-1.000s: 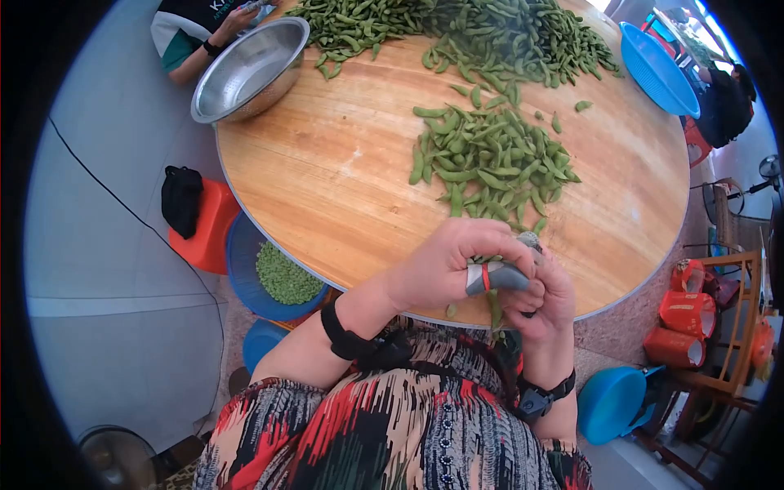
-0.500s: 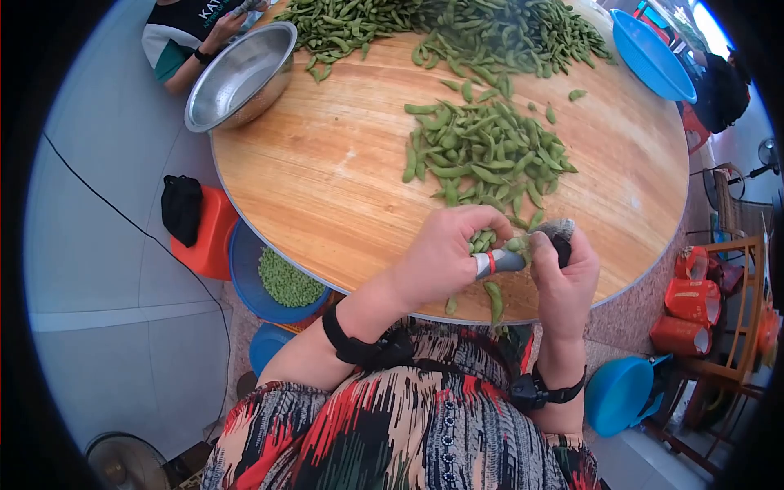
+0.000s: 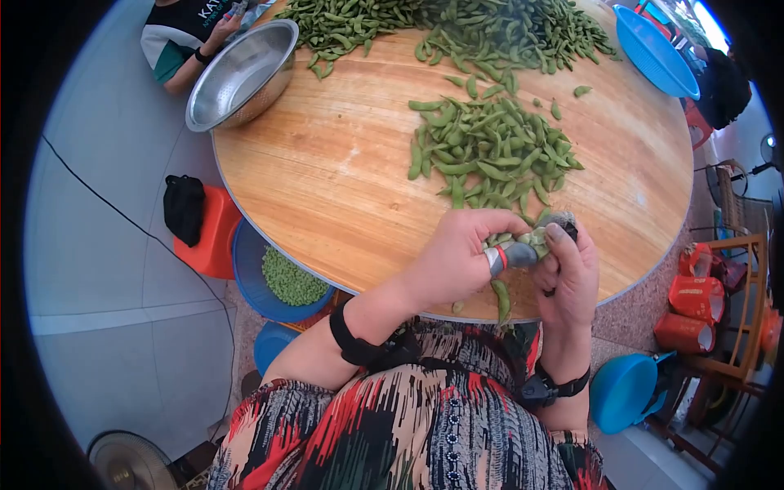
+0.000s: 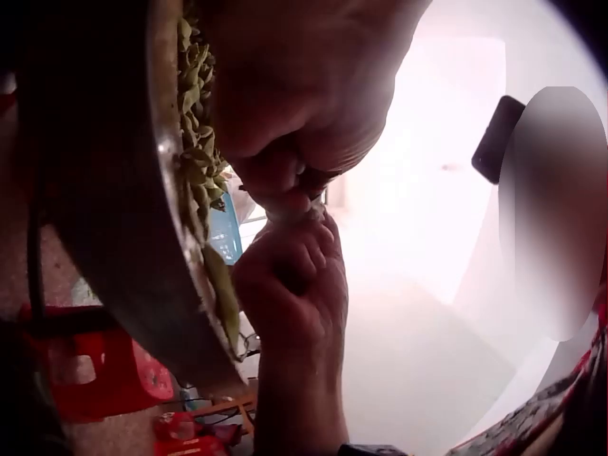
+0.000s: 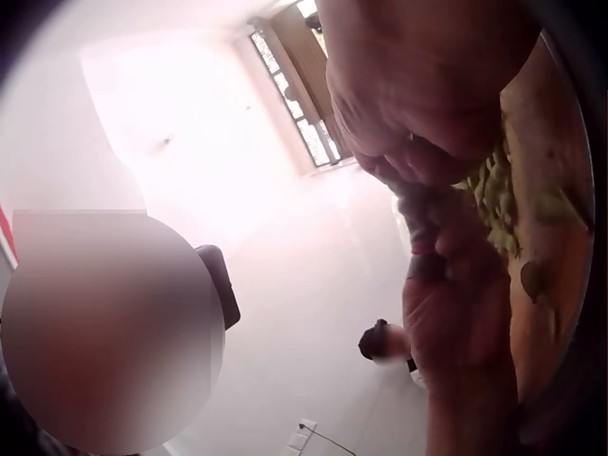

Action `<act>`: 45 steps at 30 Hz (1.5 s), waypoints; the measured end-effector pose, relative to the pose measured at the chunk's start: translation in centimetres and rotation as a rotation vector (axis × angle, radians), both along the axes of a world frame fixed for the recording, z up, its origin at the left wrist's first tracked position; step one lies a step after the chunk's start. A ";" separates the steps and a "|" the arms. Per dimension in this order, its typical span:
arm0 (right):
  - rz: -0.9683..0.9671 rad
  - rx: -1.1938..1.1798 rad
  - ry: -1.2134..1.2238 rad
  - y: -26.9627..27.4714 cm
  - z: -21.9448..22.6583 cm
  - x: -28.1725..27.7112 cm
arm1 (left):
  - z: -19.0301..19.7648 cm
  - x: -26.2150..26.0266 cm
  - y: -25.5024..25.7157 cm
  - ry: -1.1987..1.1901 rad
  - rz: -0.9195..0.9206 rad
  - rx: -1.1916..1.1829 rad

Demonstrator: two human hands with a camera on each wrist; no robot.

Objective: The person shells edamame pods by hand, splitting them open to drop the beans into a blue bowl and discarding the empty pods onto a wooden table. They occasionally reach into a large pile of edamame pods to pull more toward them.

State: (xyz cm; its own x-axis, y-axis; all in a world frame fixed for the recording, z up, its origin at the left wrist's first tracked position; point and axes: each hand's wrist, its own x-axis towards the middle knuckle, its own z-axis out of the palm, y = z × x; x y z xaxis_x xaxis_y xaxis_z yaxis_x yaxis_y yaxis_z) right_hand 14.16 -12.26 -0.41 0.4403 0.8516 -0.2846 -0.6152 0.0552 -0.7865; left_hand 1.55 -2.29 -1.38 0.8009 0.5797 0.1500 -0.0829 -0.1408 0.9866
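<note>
In the head view my left hand (image 3: 449, 253) holds several edamame pods in its curled fingers, over the near edge of the round wooden table. One finger wears a grey cover (image 3: 513, 255) tied with a red band. Close against it, my right hand (image 3: 574, 282) pinches a pale green edamame pod (image 3: 535, 238) between thumb and a dark-covered finger. Below them a single pod (image 3: 502, 300) lies at the table edge. A small pile of edamame pods (image 3: 494, 155) sits just beyond both hands. The wrist views show the hands meeting, their grip mostly in shadow.
A larger heap of pods (image 3: 506, 33) covers the far side of the wooden table (image 3: 318, 180). A steel colander (image 3: 245, 73) stands at the left rim, a blue basket (image 3: 656, 51) at the right. Under the left edge is a blue basin (image 3: 253, 286) with shelled beans. Another person (image 3: 184, 41) sits beyond.
The hands were together, then moved slightly apart with a pod between them, and now are close again. The right thumb has come up onto the pod.
</note>
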 end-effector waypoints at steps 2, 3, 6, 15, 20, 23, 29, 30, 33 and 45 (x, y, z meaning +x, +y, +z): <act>0.006 0.058 0.109 0.1 0.6 -0.1 | 0.8 -0.5 0.1 -0.074 -0.134 -0.484; 0.012 0.118 0.223 0.1 0.7 -0.2 | 1.4 -1.1 0.4 -0.077 -0.135 -0.485; -0.025 0.179 0.035 -1.5 -0.1 1.0 | 2.6 -4.9 1.9 -0.075 0.061 -0.537; 0.043 -0.326 -1.373 0.0 0.6 1.6 | -6.2 -29.4 7.6 -0.448 0.689 -0.374; 0.101 -0.403 -1.573 1.2 -0.6 1.1 | -7.8 -30.9 6.1 1.391 0.915 0.820; -0.021 -0.310 -1.530 1.2 -0.1 1.1 | -1.9 -25.1 5.7 0.801 1.174 0.770; -0.015 -0.275 -1.115 0.8 1.8 0.8 | 3.3 -8.3 1.7 0.068 0.261 0.927; 0.094 -0.268 -0.983 0.6 2.5 0.6 | 1.8 -5.9 1.1 -0.011 0.127 0.868; 0.202 -0.207 -0.795 0.0 2.9 0.7 | 2.6 -1.6 0.1 -0.031 0.085 1.111; 0.204 -0.025 -0.162 -0.7 0.7 0.1 | 0.2 1.5 0.6 -0.162 0.065 -0.434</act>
